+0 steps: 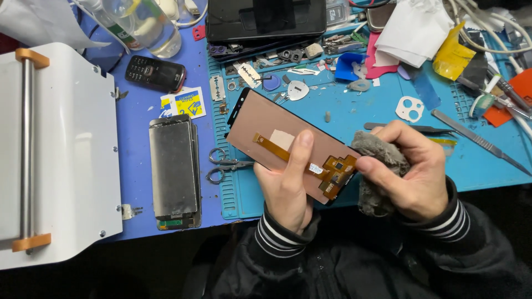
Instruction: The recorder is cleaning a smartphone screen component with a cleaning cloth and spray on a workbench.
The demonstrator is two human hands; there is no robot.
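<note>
The left hand (285, 185) cradles the screen (288, 145) back-up over the desk's (138, 111) near edge, thumb pressed across its orange flex cable (310, 165); the right hand (413, 171), at 3 o'clock, pinches a grey cloth (379, 160) against the connector end. Wiping is best kept light, away from the cable. The back looks coppery, probably clean, black-rimmed.

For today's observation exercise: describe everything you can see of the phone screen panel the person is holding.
The screen panel is a thin rectangle, seen from its copper-brown back, with a dark edge. An orange flat cable runs along it to a connector patch with small dark parts near the lower right end. It lies tilted over the blue mat. The left hand holds it from below, thumb on the cable; the right hand presses a grey cloth against its end.
</note>
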